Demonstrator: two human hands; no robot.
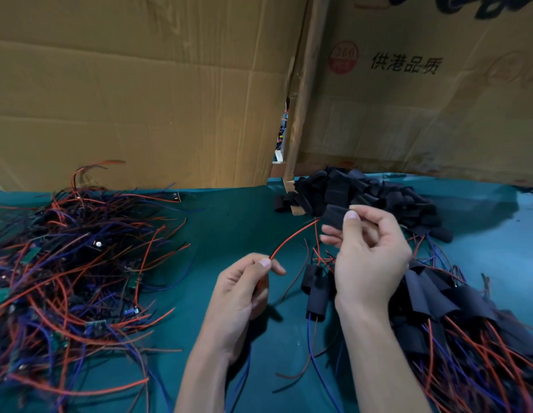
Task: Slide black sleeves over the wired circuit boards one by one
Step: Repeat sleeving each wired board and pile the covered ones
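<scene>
Sleeve [336,215] first: my right hand [369,257] pinches one black sleeve between thumb and fingers [351,216], lifted just off the loose sleeve pile [378,198] so its mouth faces the incoming wire. My left hand [244,290] pinches the red wire [292,238] near its end, keeping it taut toward that mouth; the board itself I cannot see, probably tucked in my palm. Unsleeved wired boards [80,263] tangle on the green tabletop [229,222] to my left, finished ones [438,299] heap to my right. Stray leads crossing below my hands could snag. Cardboard boxes [140,99] wall off the back.
</scene>
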